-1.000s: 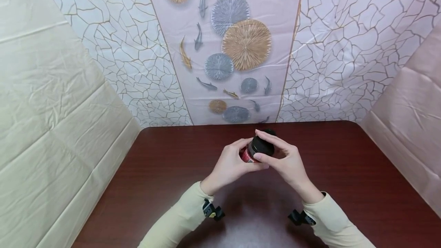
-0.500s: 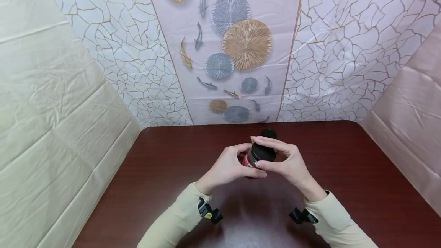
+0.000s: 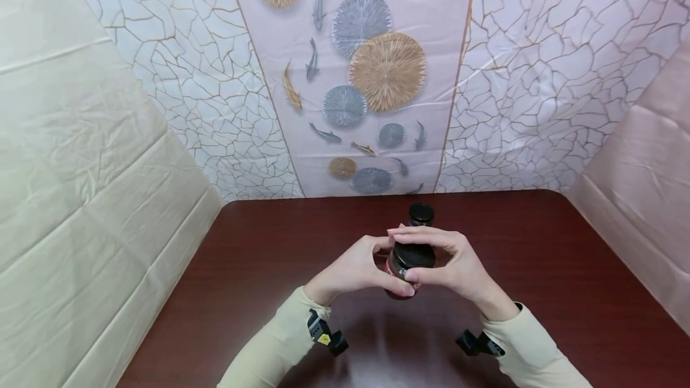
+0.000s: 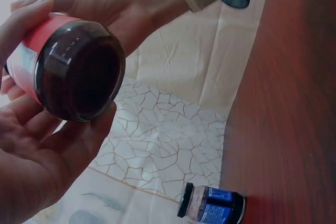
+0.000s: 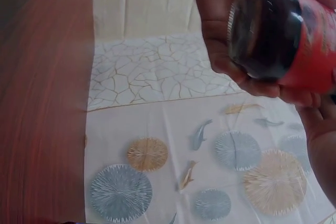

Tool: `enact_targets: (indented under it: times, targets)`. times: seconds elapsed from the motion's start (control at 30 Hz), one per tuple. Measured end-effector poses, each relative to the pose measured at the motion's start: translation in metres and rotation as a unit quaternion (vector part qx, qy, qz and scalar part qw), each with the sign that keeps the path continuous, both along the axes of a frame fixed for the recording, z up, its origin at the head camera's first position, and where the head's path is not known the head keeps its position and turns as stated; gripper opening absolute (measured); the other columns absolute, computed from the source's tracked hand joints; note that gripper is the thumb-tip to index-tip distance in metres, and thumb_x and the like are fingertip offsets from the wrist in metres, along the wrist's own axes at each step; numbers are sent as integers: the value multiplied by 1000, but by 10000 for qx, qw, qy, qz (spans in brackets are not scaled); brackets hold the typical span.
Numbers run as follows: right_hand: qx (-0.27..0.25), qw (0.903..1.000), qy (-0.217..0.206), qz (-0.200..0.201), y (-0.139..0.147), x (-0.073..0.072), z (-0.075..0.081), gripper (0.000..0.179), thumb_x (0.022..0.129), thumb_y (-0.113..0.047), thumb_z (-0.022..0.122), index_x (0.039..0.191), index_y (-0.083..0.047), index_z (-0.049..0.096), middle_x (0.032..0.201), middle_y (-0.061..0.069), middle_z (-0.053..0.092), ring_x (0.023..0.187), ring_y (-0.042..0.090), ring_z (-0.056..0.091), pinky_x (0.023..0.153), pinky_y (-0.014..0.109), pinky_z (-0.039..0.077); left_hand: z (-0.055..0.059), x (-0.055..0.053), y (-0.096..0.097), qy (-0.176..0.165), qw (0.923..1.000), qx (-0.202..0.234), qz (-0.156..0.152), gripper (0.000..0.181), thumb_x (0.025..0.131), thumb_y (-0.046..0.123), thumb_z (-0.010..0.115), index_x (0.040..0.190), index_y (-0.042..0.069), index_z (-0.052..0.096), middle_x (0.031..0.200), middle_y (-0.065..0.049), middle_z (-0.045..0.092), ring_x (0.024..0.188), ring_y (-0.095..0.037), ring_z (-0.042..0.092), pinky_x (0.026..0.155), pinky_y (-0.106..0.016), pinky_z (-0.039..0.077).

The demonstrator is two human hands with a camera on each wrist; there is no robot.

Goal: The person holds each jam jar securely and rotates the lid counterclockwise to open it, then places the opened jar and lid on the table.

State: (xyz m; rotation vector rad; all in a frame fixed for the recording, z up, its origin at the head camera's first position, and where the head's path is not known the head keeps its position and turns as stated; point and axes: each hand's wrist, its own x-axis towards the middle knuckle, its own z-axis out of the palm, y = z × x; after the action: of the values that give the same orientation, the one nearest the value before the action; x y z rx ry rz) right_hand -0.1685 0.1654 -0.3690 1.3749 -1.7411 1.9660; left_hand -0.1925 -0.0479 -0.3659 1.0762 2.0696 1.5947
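A glass jar [image 4: 79, 72] with a red label, dark contents and a black lid [image 3: 416, 254] is held up over the table between both hands. My left hand [image 3: 350, 271] grips the jar's body, thumb on the near side. My right hand [image 3: 458, 265] holds the lid's edge between thumb and fingers. The jar's glass base shows in both wrist views, with no hand covering it. Parts of the red label are hidden behind fingers in the head view.
Behind the hands, a second jar [image 3: 421, 214] with a black lid stands near the table's back edge; the left wrist view shows its blue label [image 4: 216, 205]. The dark red-brown table [image 3: 269, 244] is bordered by patterned and cream cloth walls.
Both hands have brought the jar down and nearer to the body, and its lid now faces more upward. More of the second jar shows behind it.
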Motion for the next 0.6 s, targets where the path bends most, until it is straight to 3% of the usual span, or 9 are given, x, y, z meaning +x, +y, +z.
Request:
enact_targets:
  times: [0.13, 0.33, 0.6]
  targets:
    - [-223, 9983, -75, -530, -4, 4, -3, 55, 77, 21, 73, 130, 12, 60, 138, 20, 59, 135, 28, 50, 103, 29, 46, 3, 3, 1, 539, 9974, 11, 487, 47, 75, 29, 90, 118, 27, 70, 91, 5, 72, 75, -12, 63, 65, -26, 51]
    - [-605, 9898, -423, -1220, -10, 4, -7, 57, 86, 14, 70, 139, 11, 51, 140, 20, 56, 131, 25, 53, 104, 28, 45, 7, 4, 6, 1568, 9761, 106, 1503, 54, 75, 37, 90, 123, 28, 68, 104, 15, 69, 89, -7, 61, 75, -25, 51]
    - [-707, 9808, -810, -1626, -18, 2, -11, 61, 86, 14, 71, 142, 8, 50, 140, 16, 58, 131, 25, 53, 105, 29, 44, 4, 5, 12, 1989, 9603, 103, 1954, 58, 76, 30, 90, 128, 17, 67, 106, 9, 68, 86, -7, 58, 71, -23, 49]
